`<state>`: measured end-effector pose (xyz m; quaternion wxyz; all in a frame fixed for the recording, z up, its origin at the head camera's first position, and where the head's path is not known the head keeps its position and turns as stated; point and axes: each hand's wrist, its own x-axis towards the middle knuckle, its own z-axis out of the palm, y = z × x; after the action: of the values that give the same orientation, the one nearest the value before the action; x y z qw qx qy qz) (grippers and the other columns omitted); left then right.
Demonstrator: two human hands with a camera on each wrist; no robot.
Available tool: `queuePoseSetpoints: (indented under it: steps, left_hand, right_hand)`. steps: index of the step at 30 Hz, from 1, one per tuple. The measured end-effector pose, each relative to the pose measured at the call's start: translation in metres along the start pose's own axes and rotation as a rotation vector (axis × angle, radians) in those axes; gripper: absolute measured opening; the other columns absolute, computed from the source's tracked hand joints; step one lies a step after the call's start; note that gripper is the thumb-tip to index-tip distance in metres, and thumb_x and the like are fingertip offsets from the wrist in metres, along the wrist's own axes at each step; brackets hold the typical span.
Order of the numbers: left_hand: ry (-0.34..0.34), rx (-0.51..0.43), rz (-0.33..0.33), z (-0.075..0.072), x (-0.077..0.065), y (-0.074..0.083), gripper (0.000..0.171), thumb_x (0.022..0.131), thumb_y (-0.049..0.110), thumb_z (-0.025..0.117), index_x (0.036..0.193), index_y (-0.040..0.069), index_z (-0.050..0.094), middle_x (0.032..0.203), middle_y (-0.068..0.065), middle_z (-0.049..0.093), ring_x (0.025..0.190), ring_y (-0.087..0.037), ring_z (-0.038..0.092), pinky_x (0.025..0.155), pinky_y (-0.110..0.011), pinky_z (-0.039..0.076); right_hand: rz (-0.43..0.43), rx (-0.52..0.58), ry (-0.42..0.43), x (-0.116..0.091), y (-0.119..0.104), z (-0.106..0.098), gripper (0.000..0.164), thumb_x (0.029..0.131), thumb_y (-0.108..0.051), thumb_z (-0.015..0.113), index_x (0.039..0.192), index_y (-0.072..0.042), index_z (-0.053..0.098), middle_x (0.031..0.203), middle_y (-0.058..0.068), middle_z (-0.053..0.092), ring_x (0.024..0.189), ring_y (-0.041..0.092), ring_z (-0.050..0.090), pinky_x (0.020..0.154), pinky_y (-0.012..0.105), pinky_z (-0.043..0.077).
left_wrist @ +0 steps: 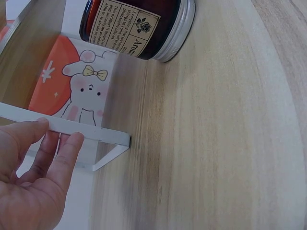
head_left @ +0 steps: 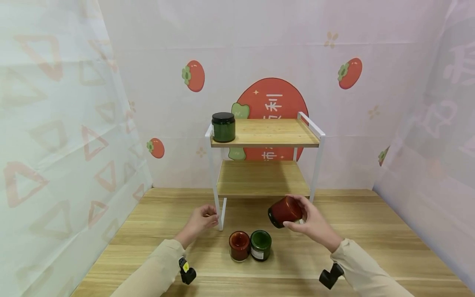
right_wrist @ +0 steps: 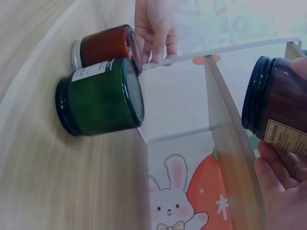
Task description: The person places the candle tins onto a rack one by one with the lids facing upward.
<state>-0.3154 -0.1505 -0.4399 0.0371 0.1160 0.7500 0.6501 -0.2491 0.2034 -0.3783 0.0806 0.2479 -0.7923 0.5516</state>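
Observation:
My right hand (head_left: pixel 314 225) grips a dark red-brown glass candle jar (head_left: pixel 285 211) above the table, tilted with its black lid towards the lower left. In the right wrist view its cream label (right_wrist: pixel 288 139) shows beside the fingers. My left hand (head_left: pixel 200 222) pinches the white front leg (left_wrist: pixel 103 134) of a two-tier shelf between thumb and fingertips. Between the hands, an amber jar (head_left: pixel 239 246) and a green jar (head_left: pixel 261 245) stand side by side on the table, upside down on their lids. The amber one has a silver lid (left_wrist: pixel 178 33).
Another green jar (head_left: pixel 224 128) with a black lid stands upright at the left of the shelf's wooden top board (head_left: pixel 271 132). Below it is a lower board (head_left: pixel 263 177). White side rails (head_left: pixel 311 126) edge the top. A printed cloth backdrop (head_left: pixel 259 41) surrounds the wooden table (head_left: pixel 371 247).

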Motion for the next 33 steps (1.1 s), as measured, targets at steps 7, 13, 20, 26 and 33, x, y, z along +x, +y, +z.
queuePoseSetpoints:
  steps: [7, 13, 20, 26, 33]
  left_hand:
    - [-0.005, -0.021, -0.002, -0.0004, 0.0012, -0.001, 0.018, 0.091, -0.004, 0.06, 0.105, -0.013, 0.053, 0.093, -0.011, 0.058, 0.089, -0.023, 0.061, 0.085, -0.034, 0.06]
    - [-0.004, -0.029, -0.004, -0.0004, 0.0029, -0.003, 0.018, 0.091, -0.004, 0.061, 0.105, -0.013, 0.053, 0.09, -0.01, 0.058, 0.087, -0.02, 0.06, 0.084, -0.032, 0.06]
    - [-0.008, -0.008, 0.0, -0.0016, 0.0022, -0.0033, 0.019, 0.092, -0.003, 0.061, 0.106, -0.013, 0.054, 0.092, -0.008, 0.058, 0.084, -0.015, 0.058, 0.083, -0.031, 0.06]
    - [0.003, -0.01, 0.005, -0.0003, 0.0032, -0.005, 0.02, 0.091, -0.004, 0.061, 0.105, -0.015, 0.053, 0.089, -0.008, 0.058, 0.083, -0.014, 0.058, 0.079, -0.027, 0.06]
    - [0.003, -0.011, 0.009, 0.0001, 0.0033, -0.0049, 0.019, 0.091, -0.003, 0.061, 0.104, -0.014, 0.053, 0.089, -0.009, 0.058, 0.083, -0.014, 0.058, 0.08, -0.027, 0.06]
  right_hand:
    - [-0.018, 0.019, -0.022, 0.0023, 0.0008, 0.0037, 0.069, 0.079, -0.005, 0.078, 0.136, 0.003, 0.041, 0.132, 0.024, 0.049, 0.107, -0.002, 0.055, 0.086, 0.014, 0.052]
    - [-0.001, 0.019, -0.029, 0.003, 0.0033, 0.0049, 0.069, 0.078, -0.004, 0.079, 0.136, 0.0, 0.042, 0.133, 0.024, 0.049, 0.105, 0.0, 0.057, 0.088, 0.015, 0.052]
    - [-0.02, -0.014, -0.031, 0.0034, 0.0021, 0.0048, 0.07, 0.078, -0.005, 0.079, 0.136, 0.006, 0.041, 0.131, 0.023, 0.05, 0.109, -0.005, 0.052, 0.093, 0.008, 0.046]
    - [-0.013, -0.016, -0.034, 0.0025, 0.0004, 0.004, 0.068, 0.079, -0.007, 0.079, 0.136, 0.004, 0.044, 0.133, 0.023, 0.051, 0.111, -0.006, 0.052, 0.096, 0.007, 0.043]
    - [-0.012, -0.012, -0.047, 0.0015, -0.0013, 0.0031, 0.059, 0.08, -0.009, 0.079, 0.131, 0.001, 0.051, 0.126, 0.022, 0.055, 0.104, 0.001, 0.06, 0.092, 0.012, 0.049]
